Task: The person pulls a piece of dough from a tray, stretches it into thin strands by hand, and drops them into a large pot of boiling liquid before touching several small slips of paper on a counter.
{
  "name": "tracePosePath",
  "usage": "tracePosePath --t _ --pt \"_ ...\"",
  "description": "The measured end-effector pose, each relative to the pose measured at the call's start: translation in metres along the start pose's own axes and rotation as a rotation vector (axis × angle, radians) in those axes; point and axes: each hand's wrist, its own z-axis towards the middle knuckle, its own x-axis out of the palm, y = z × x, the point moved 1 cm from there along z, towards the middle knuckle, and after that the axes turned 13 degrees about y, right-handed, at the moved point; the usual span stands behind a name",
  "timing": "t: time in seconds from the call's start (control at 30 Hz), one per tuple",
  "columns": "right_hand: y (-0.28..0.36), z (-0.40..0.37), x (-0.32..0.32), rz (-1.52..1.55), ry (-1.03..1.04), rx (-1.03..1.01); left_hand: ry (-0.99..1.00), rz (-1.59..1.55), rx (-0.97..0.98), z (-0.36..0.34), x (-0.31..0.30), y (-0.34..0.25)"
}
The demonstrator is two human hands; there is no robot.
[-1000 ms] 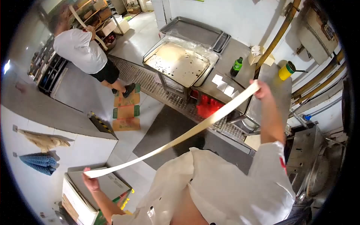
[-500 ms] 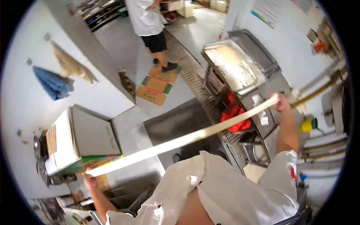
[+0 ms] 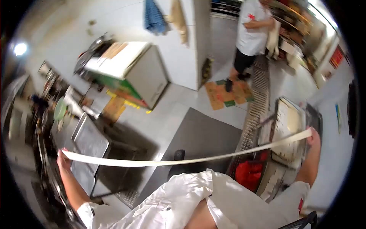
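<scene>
A long, pale strip of dough (image 3: 164,163) hangs in a shallow sag across the head view, stretched between my hands in front of my body. At the far left, my left hand (image 3: 64,160) is closed on one end, above the side of a metal tray (image 3: 89,135). Out at the right, my right hand (image 3: 314,138) grips the other end with fingers closed, a little higher in the view. Beneath that right end lies a shallow tray (image 3: 280,114) holding something pale with dark specks along its edge.
A person (image 3: 253,34) in a white shirt stands on flattened cardboard (image 3: 225,93) beside a floor grate (image 3: 259,86). A white-topped chest (image 3: 146,76) stands against the left wall. Red plastic (image 3: 249,175) sits below the strip at right. A dark mat (image 3: 207,129) covers the floor ahead.
My view has turned left, bringing the metal tray at left into sight. The strip now hangs more level, with both hands still on its ends.
</scene>
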Motion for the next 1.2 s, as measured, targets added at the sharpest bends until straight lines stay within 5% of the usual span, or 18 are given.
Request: tracePosePath --t 0.1,0.17,0.23,0.27,0.3,0.37,0.5,0.57,0.63,0.7,0.77,0.83,0.87,0.93,0.97,1.03,1.1,1.2 --pt "0.033 0.054 0.066 -0.048 0.005 0.254 -0.174 0.087 0.19 -0.111 0.013 -0.046" --pt "-0.03 0.082 0.089 -0.01 0.23 0.323 0.24 0.047 0.195 -0.163 -0.081 0.011" --pt "-0.064 0.101 0.136 0.032 0.444 0.387 -0.327 -0.043 -0.007 -0.238 -0.133 0.097" --pt "-0.083 0.089 0.167 0.039 0.245 0.378 -0.605 -0.084 -0.041 -0.278 -0.111 0.111" --pt "-0.076 0.094 0.189 0.043 0.177 0.288 -0.572 -0.045 -0.034 -0.305 -0.146 0.111" --pt "-0.03 0.13 0.21 0.066 0.235 0.114 -0.228 0.082 0.047 -0.367 -0.206 0.035" --pt "0.127 0.08 0.327 -0.099 0.381 -0.026 -0.706 0.254 0.27 -0.441 -0.139 -0.115" --pt "0.087 0.094 0.331 -0.126 0.994 0.293 -0.586 0.262 0.101 -0.475 -0.199 -0.066" --pt "-0.055 0.059 0.371 -0.022 0.649 0.156 -0.615 0.242 -0.113 -0.502 -0.258 0.055" --pt "-0.13 -0.02 0.401 -0.193 0.55 0.434 -0.534 0.088 -0.174 -0.546 -0.21 0.13" --pt "-0.145 0.011 0.417 0.263 0.253 0.305 -0.682 0.146 -0.069 -0.558 -0.247 0.089" --pt "-0.023 0.029 0.433 0.1 0.658 0.004 -0.459 0.296 0.245 -0.575 -0.305 -0.008" --pt "0.063 -0.011 0.456 -0.057 0.767 -0.041 -0.616 0.477 0.055 -0.588 -0.241 -0.112" --pt "0.157 -0.16 0.539 -0.113 0.768 -0.235 -0.391 0.373 0.473 -0.595 -0.268 -0.209" --pt "0.176 -0.194 0.553 -0.144 0.694 -0.273 -0.596 0.356 0.59 -0.603 -0.229 -0.231" --pt "0.129 -0.18 0.545 -0.173 1.107 0.004 -0.496 0.224 0.523 -0.606 -0.318 -0.202" --pt "-0.008 -0.227 0.543 -0.267 0.804 -0.184 -0.679 0.368 0.216 -0.607 -0.346 -0.086" --pt "-0.195 -0.256 0.491 -0.451 0.664 0.186 -0.642 0.424 -0.091 -0.636 -0.331 0.106"
